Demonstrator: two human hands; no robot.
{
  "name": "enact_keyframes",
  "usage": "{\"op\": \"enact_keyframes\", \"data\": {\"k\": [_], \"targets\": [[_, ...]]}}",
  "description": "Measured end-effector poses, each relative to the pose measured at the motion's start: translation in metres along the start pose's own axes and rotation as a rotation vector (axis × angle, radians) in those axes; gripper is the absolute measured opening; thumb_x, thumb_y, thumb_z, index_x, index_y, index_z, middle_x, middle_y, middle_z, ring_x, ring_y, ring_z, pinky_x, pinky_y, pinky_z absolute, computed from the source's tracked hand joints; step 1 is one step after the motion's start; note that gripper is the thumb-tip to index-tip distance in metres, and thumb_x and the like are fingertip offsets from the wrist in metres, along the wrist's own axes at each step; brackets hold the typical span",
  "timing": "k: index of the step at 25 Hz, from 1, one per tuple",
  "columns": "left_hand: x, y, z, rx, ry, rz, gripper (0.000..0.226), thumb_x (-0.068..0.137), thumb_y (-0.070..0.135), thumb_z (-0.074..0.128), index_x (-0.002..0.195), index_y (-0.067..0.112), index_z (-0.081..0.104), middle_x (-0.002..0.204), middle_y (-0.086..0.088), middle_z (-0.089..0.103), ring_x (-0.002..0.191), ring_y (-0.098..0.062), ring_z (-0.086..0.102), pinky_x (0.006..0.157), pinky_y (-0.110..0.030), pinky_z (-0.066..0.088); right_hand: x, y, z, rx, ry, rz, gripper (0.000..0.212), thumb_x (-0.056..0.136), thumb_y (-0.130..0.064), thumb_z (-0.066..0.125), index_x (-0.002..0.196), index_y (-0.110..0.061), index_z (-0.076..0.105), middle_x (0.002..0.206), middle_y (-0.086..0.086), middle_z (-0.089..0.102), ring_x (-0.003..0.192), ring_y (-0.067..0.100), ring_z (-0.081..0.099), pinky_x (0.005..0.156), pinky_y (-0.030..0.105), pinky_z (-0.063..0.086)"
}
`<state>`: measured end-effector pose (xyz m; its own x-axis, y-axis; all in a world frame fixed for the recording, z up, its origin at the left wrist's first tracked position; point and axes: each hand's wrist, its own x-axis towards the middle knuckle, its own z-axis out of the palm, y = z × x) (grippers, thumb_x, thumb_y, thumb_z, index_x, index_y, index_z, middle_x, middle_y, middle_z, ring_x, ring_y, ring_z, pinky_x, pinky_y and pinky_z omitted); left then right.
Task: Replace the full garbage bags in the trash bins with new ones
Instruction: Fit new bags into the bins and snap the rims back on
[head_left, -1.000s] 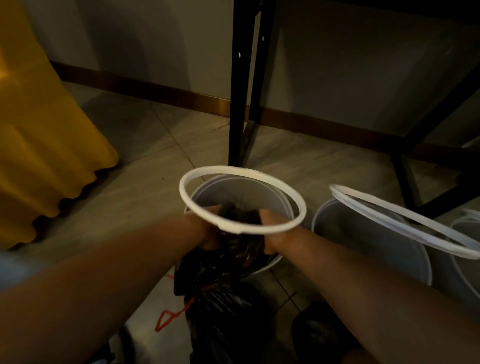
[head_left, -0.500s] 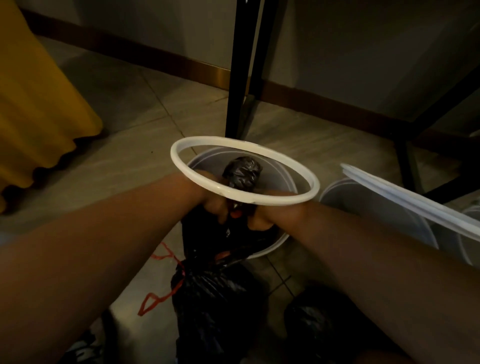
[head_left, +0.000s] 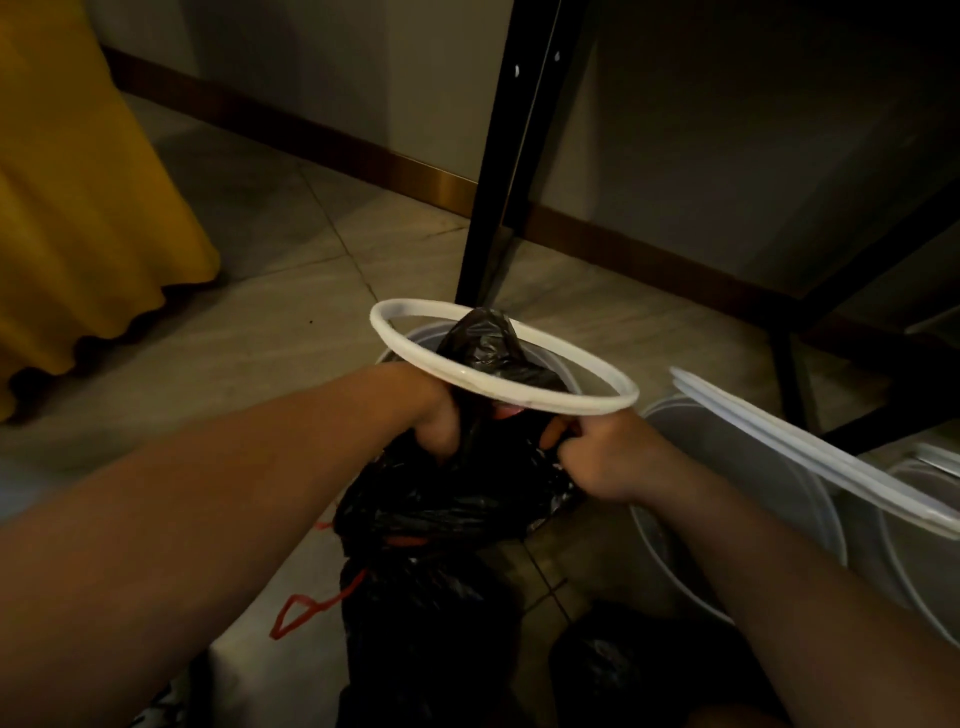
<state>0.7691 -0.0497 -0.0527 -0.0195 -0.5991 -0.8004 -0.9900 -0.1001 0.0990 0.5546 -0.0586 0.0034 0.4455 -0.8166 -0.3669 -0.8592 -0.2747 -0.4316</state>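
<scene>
The garbage bag (head_left: 488, 343) comes up out of the middle bin (head_left: 567, 372) and pokes through the ring (head_left: 415, 354), with the left hand (head_left: 436, 415) and right hand (head_left: 602, 460) gripping it just under the ring. Another bin (head_left: 727, 467) stands just right, loose rings (head_left: 805, 453) slanting across it. 2 bags (head_left: 426, 623) lie nearer, a table leg (head_left: 498, 182) just behind, a curtain (head_left: 78, 208) far left.
</scene>
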Motion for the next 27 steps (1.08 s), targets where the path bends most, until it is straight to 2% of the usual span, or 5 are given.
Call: {"op": "enact_keyframes", "data": {"k": [8,13,19,23,27], "targets": [[-0.023,-0.002,-0.002,-0.390,-0.269,0.026,0.027,0.095,0.022,0.066,0.118,0.009,0.070,0.106,-0.013,0.076,0.089,-0.028,0.076,0.069,-0.035,0.063,0.008,0.005,-0.009,-0.096,-0.114,0.046,0.044,0.086,-0.065,0.067,0.125,-0.044,0.061,0.117,-0.011,0.064,0.114,0.015,0.058,0.091,0.029,0.049],[-0.039,-0.019,-0.013,-0.638,0.014,0.260,0.021,0.088,0.011,0.076,0.100,0.029,0.074,0.095,-0.001,0.077,0.077,-0.015,0.077,0.057,-0.027,0.058,0.018,-0.002,0.004,-0.154,-0.047,0.021,0.013,0.087,-0.022,0.071,0.093,-0.028,0.061,0.092,-0.005,0.061,0.092,0.018,0.061,0.078,0.031,0.051],[-0.057,-0.044,-0.016,-0.658,0.125,0.447,0.058,0.084,0.000,0.075,0.113,0.050,0.073,0.117,0.007,0.072,0.100,-0.016,0.074,0.082,-0.041,0.064,0.044,-0.019,0.004,-0.481,-0.279,-0.068,0.027,0.096,-0.023,0.057,0.121,-0.017,0.064,0.117,0.006,0.062,0.108,0.026,0.057,0.087,0.032,0.040],[-0.059,-0.038,-0.017,-0.689,0.153,0.460,0.052,0.083,-0.001,0.068,0.093,0.049,0.079,0.071,0.018,0.073,0.068,-0.003,0.071,0.061,-0.023,0.056,0.057,-0.029,0.013,-0.513,-0.323,-0.047,0.023,0.090,-0.041,0.056,0.093,-0.021,0.066,0.103,0.003,0.069,0.095,0.022,0.062,0.081,0.035,0.044],[-0.052,-0.021,-0.014,-0.254,0.339,0.423,0.033,0.090,0.019,0.071,0.113,0.042,0.077,0.117,0.016,0.070,0.111,-0.009,0.062,0.095,-0.027,0.050,0.064,-0.038,0.021,-0.540,-0.370,-0.032,0.050,0.090,-0.045,0.051,0.129,-0.017,0.068,0.132,0.011,0.065,0.121,0.029,0.060,0.090,0.034,0.039]]}}
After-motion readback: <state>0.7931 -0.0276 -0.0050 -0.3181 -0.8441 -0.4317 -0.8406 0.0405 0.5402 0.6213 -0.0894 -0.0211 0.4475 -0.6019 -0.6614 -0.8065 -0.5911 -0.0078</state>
